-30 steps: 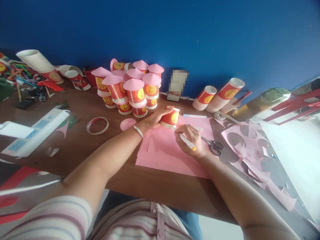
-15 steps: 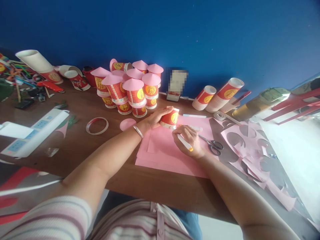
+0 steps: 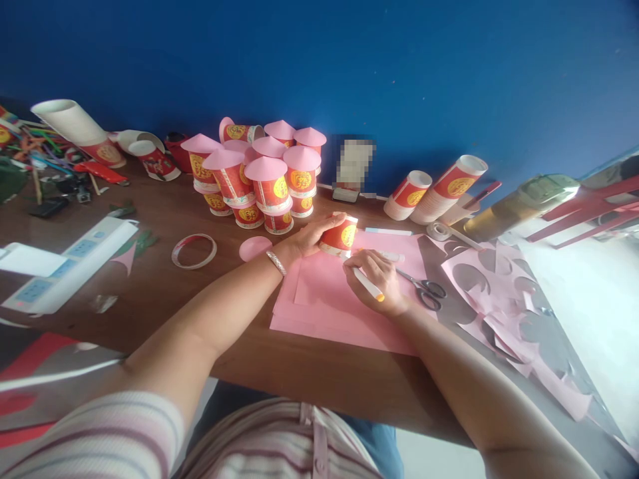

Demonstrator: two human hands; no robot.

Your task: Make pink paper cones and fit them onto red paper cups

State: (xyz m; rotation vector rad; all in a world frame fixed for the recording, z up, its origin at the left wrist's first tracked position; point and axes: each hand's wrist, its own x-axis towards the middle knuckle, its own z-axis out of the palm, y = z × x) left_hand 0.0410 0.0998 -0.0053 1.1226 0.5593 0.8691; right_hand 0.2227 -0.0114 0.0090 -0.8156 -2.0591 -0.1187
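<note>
My left hand (image 3: pixel 315 235) is closed around a red paper cup (image 3: pixel 340 237) with a yellow emblem, tilted above pink paper sheets (image 3: pixel 344 313). In my right hand (image 3: pixel 375 279) is a white marker (image 3: pixel 368 285) with an orange end; its tip is hidden by my fingers near the cup's lower rim. Scissors with black handles (image 3: pixel 428 293) lie just right of my right hand, on the pink paper's edge. A pink paper disc (image 3: pixel 255 248) rests by my left wrist. Beyond it stand several stacked red cups (image 3: pixel 268 189) topped with pink paper cones.
Two cup stacks (image 3: pixel 408 195) lean at the back right, near a tape roll (image 3: pixel 439 231) and a golden bottle (image 3: pixel 519 206). Cut pink scraps (image 3: pixel 499 299) cover the right side. A tape ring (image 3: pixel 194 251) and a power strip (image 3: pixel 70 266) lie at left.
</note>
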